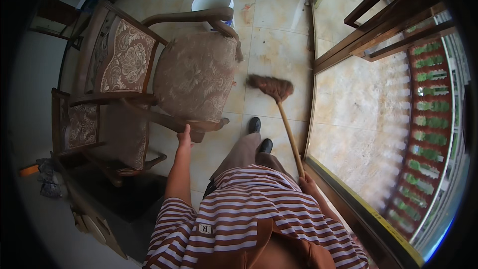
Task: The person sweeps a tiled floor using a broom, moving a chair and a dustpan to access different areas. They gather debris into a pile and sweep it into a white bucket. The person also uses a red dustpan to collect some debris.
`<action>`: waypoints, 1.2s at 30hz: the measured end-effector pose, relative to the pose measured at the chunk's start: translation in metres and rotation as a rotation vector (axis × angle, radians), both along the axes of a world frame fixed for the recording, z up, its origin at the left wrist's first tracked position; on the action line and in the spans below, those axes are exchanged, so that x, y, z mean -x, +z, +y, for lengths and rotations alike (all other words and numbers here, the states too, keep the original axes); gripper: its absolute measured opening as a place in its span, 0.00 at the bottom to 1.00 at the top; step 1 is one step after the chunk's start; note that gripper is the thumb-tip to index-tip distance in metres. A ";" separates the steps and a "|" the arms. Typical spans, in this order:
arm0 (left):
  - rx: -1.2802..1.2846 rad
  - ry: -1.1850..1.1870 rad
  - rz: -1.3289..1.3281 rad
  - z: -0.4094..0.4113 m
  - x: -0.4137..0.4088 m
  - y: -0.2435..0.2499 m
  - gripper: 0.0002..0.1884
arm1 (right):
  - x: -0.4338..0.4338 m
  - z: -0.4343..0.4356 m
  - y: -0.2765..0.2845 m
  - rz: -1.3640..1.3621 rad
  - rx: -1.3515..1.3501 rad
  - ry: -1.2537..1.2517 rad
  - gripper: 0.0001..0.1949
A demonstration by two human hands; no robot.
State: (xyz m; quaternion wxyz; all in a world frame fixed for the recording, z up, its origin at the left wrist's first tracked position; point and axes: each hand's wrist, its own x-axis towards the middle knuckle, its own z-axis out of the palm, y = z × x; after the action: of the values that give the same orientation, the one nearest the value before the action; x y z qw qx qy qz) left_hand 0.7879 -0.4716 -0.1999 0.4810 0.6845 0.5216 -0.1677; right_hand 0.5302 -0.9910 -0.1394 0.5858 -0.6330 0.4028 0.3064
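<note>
My left hand (185,137) is at the front end of the near armrest (168,121) of a carved wooden armchair. Its thumb lies on top, and most of the fingers are hidden. The chair's padded seat (194,78) and backrest (129,56) have a floral fabric. Low at my right side, my right hand (307,185) grips the wooden handle (289,134) of a broom. The brown bristle head (272,85) rests on the tiled floor, ahead of my shoes and to the right of the seat.
A white bucket (213,2) stands beyond the chair's far armrest. Another padded chair (123,138) is at the left, by a dark-topped piece of furniture (127,198). Along the right run a door track (373,213) and wooden frames (373,30), with a balcony balustrade (429,119) outside.
</note>
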 end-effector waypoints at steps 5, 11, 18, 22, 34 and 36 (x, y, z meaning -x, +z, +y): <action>-0.084 0.024 -0.132 0.001 0.001 -0.020 0.49 | -0.068 0.024 -0.034 0.192 -0.026 -0.010 0.25; 0.018 -0.081 -0.138 0.009 -0.002 -0.002 0.54 | -0.225 0.024 0.010 -0.036 -0.194 -0.078 0.17; -0.027 -0.030 -0.182 0.007 0.009 -0.033 0.49 | -0.332 -0.051 0.106 -0.210 -0.505 -0.226 0.10; -0.075 -0.047 -0.226 0.022 0.027 -0.069 0.50 | -0.417 -0.102 0.135 -0.345 -1.056 -0.361 0.24; 0.057 0.207 -0.301 -0.027 0.015 -0.002 0.38 | -0.604 -0.279 0.058 -0.773 -0.382 -0.846 0.09; 0.022 0.242 -0.547 -0.028 0.016 -0.007 0.33 | -0.620 -0.308 0.045 -0.760 -0.316 -0.894 0.10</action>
State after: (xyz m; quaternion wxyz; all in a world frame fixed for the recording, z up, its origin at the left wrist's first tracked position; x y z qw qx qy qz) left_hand 0.7719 -0.4999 -0.2064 0.6276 0.6317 0.4487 0.0759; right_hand 1.1503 -1.2988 -0.0943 0.8474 -0.3729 0.3419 -0.1610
